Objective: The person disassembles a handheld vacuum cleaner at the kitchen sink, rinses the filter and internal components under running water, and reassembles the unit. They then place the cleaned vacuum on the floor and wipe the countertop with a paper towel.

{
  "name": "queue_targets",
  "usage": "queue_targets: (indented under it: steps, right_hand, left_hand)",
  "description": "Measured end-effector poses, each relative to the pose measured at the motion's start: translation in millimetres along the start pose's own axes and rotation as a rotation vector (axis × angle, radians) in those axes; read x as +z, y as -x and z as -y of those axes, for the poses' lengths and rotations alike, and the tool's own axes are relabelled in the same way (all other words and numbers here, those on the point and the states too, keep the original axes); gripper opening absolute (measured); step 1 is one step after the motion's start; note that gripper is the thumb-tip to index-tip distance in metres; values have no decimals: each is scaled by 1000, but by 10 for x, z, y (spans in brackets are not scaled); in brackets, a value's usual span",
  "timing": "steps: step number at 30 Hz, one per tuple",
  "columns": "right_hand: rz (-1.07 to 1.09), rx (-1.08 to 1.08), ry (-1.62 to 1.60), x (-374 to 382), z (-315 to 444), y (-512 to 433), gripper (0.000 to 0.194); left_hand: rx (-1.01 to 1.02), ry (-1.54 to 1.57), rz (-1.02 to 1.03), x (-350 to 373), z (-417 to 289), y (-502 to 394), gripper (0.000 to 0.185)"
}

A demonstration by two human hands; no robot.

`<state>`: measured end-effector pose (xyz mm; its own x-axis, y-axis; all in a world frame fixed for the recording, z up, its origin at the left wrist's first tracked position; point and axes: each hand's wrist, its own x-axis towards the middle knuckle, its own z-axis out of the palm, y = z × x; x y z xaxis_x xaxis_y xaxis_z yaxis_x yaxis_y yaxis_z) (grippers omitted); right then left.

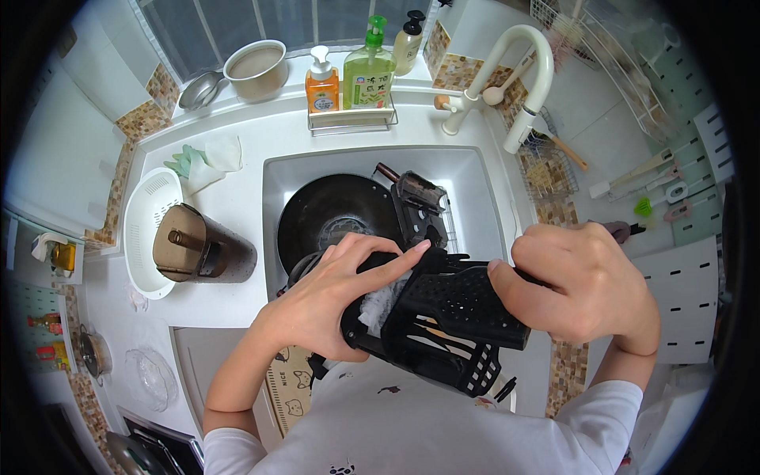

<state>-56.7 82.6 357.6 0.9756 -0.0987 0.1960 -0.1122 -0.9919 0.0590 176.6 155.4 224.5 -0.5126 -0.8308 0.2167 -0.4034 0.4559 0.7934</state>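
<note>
My left hand (pixel 332 285) grips the round end of a black plastic appliance part (pixel 439 350), thumb below and fingers over the top. My right hand (pixel 573 285) pinches the outer end of its perforated black panel (pixel 457 300). The panel stands tilted away from a slotted cage section of the part. White fluffy material (pixel 380 306) shows inside, between my left fingers and the panel. The part is held over the front edge of the sink (pixel 475 196), against my body side. My left hand hides some of its round end.
A black wok (pixel 332 208) and a dark, dirty appliance piece (pixel 418 202) lie in the sink. On the left counter, a brown translucent tank (pixel 219 246) leans on a white plastic basket (pixel 139 237). Pump bottles (pixel 368 71) stand behind; a cream faucet (pixel 504 41) rises at right.
</note>
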Motion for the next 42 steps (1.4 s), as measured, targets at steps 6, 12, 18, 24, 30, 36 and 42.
queue_targets:
  steps: [6,12,18,24,30,36,42]
  right_hand:
    - [-5,-39,-18,-28,20,-30,20]
    - [31,-97,0,16,1,20,17]
    - [-60,-114,5,130,77,85,13]
    - [-46,-76,-6,200,73,132,21]
    - [-3,-74,65,334,54,121,24]
    - [21,25,-11,306,-59,21,34]
    - [-149,429,-299,263,-268,120,82]
  left_hand:
    - [5,74,65,-7,9,-4,112]
    - [-18,-13,-12,-16,-28,-3,112]
    - [-57,-224,-114,-40,-106,60,105]
    - [-74,-267,-145,-1,-89,57,98]
    - [-93,-227,-115,25,34,64,99]
    - [-88,-134,-70,-21,130,101,108]
    - [15,73,-259,-19,418,220,108]
